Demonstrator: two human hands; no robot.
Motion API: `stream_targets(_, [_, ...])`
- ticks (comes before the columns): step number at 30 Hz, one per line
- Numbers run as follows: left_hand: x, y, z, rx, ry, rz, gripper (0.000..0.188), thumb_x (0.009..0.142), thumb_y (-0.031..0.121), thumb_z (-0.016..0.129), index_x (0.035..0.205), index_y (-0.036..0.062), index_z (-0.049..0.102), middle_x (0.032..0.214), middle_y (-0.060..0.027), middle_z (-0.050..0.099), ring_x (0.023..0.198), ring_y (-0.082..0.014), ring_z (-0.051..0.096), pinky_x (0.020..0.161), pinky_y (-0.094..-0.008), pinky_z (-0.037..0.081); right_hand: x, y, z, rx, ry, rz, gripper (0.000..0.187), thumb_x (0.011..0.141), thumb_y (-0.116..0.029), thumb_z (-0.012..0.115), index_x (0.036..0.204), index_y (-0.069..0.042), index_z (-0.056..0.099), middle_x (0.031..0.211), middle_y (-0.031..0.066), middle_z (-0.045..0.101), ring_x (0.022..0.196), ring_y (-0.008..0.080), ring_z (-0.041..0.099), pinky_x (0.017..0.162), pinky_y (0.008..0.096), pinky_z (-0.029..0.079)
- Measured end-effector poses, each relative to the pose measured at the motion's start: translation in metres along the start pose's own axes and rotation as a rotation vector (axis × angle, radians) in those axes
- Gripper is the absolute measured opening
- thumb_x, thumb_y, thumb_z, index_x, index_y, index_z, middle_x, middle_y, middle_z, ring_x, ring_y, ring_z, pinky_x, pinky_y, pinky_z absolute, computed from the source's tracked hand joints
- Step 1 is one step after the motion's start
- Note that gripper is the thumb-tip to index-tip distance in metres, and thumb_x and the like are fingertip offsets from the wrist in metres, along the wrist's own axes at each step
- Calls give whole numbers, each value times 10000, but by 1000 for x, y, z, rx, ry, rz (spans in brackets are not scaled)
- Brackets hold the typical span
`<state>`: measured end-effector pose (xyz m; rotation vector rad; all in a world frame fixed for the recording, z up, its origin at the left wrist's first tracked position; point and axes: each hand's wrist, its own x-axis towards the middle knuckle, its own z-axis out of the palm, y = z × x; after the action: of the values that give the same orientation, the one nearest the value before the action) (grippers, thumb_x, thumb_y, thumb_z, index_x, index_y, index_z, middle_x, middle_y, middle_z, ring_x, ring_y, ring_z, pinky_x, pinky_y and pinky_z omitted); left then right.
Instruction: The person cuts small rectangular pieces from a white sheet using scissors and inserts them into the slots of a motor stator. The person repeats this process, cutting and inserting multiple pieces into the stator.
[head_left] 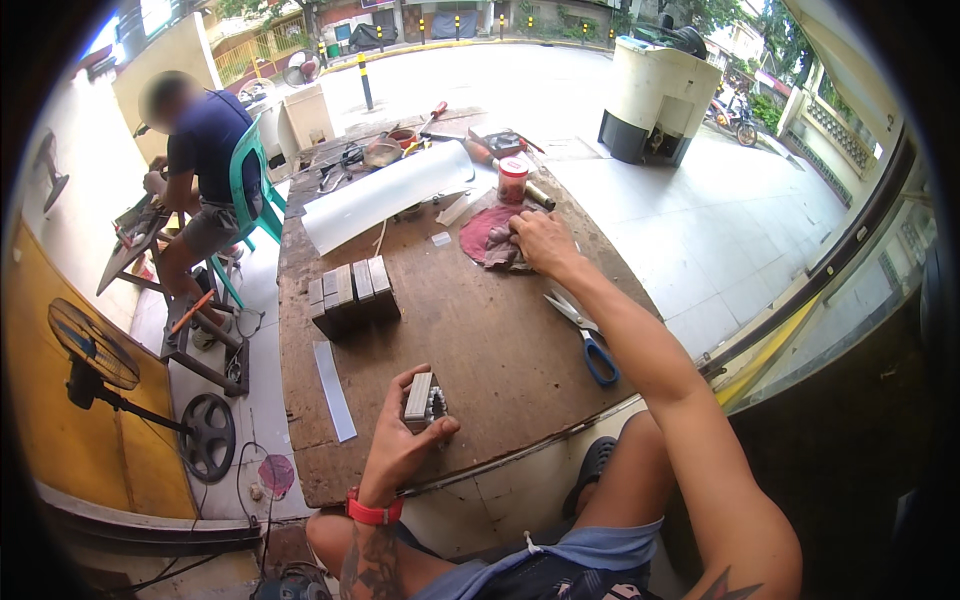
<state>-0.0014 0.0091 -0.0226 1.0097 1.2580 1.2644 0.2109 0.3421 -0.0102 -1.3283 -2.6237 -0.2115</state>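
Observation:
Near the front edge of the wooden table, my left hand [396, 450] is closed round a small layered rectangular block [421, 393], pale on top with a dark, silvery uneven side. Farther off to the right, my right hand [546, 240] grips a crumpled greyish rag [507, 254], its fingertips pressed into the cloth. Under the rag lies a reddish-pink cloth [480, 232]. A row of similar blocks [353, 296] stands together left of the table's middle. Scissors with blue handles [597, 357] lie partly open beside my right forearm.
Behind the rag stands a red-and-white jar [512, 178]. A rolled white sheet [390, 192] crosses the table before scattered tools. A white strip [334, 391] lies at left. Beyond, a person [208, 135] sits on a green chair [245, 165], near a standing fan [93, 345].

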Motion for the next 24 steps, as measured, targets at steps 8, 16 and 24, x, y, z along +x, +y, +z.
stream_targets(8, [0,4,1,46,27,15,922,751,365,965,1491,80,494,1165,-51,584,1019,-141,598,902,-290,526,104,7,-96,162,635,108,297,1019,-284,631,1191,-48,683,1130,170,716,1091,347,691,987,497,492])
stream_targets(16, [0,-4,5,59,90,74,985,709,303,999,1507,81,468,1189,-62,566,1051,-151,580,895,-292,530,102,-26,-106,722,271,283,446,1064,-458,574,1193,-50,699,1062,166,739,1064,305,712,927,470,542])
stream_targets(24, [4,-9,30,530,267,444,999,662,145,976,1511,63,456,1377,-129,544,1181,-244,571,1054,-363,496,-151,-152,-84,1010,-438,-95,721,1035,-623,542,1468,-48,492,1054,242,736,954,388,730,882,479,550])
